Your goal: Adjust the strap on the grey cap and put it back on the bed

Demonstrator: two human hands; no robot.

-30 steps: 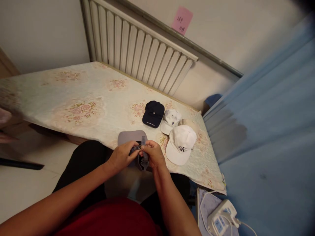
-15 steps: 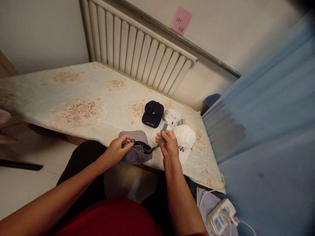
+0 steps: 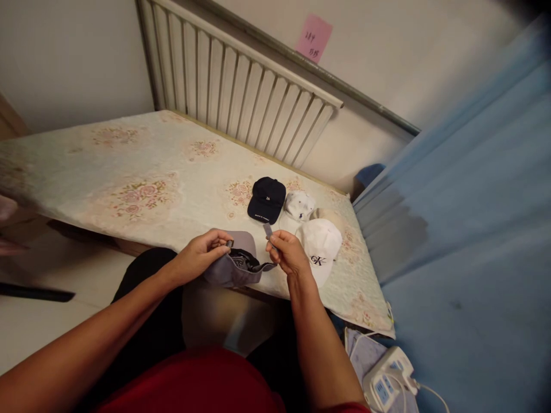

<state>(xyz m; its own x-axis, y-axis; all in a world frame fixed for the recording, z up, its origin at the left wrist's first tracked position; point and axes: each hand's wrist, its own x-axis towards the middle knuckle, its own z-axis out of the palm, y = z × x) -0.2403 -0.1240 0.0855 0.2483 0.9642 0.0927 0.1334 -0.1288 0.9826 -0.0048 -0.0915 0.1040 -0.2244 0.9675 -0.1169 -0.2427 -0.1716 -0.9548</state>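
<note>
I see the gray cap point(image 3: 232, 277) at the bed point(image 3: 172, 143)'s near edge, a pinching grip either side: left hand point(image 3: 201, 256) on the buckle point(image 3: 230, 244) at the cap's left, right hand point(image 3: 289, 252) on the strap point(image 3: 267, 230) at its right, strap tip pointing away from the person, apart from the buckle.

Relative to one second ago, my left grip point(image 3: 202, 256) and right grip point(image 3: 289, 252) no longer meet; they stand apart above the grey cap point(image 3: 230, 276), exposing more of its interior. Relative to half a second ago, the right grip has returned leftward, its strap point(image 3: 267, 230) now tilts left, and the white cap's lettering point(image 3: 318, 261) is fully uncovered.
</note>
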